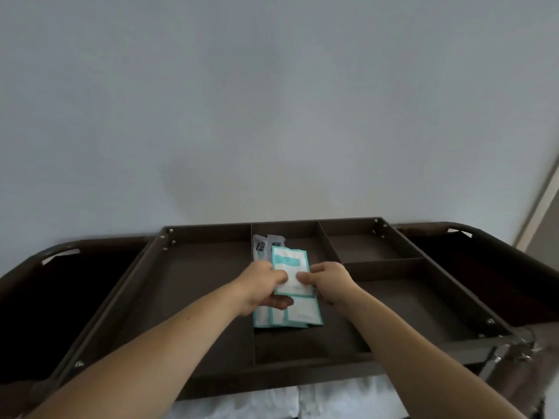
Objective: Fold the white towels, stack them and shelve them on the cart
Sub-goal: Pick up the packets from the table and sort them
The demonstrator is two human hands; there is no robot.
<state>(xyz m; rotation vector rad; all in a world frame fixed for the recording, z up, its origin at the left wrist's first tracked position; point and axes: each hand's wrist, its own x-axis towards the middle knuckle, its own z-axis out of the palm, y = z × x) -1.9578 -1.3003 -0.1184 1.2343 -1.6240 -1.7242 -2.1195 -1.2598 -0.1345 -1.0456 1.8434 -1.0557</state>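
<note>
At the far left a dark side bag (75,297) is seen, hung within a curved frame. Beside it the cart's top tray (272,375) is divided by partitions into a wide left compartment, a narrow middle one and two on the right.

The bare left forearm is stretched forward from the lower left corner over the wide compartment. The left hand (263,285) is held over the middle compartment. Its thumb is laid on the top face of a teal-and-white packet (292,267) and its fingers are curled beneath, so the packet is pinched at its left edge. Behind this hand two clear-wrapped items (261,247) are placed against the partition; whether they stand or lie cannot be told. Under the held packet more teal-and-white packets (295,316) are spread flat on the middle compartment's floor, partly covered by the left fingers.

The right hand (329,282) is set at the same packet's right edge, thumb on top and fingers curled round it. The right forearm is extended from the lower right across the tray's front rim.

The white towels (302,399) are seen at the bottom edge, below the tray's front rim and between the forearms, touched by neither hand; their folds are blurred. Further right a chrome fitting (508,355) is fixed near the tray's corner, and a second dark side bag (484,267) is hung beyond the tray. A plain pale wall (272,101) is faced behind the cart.
</note>
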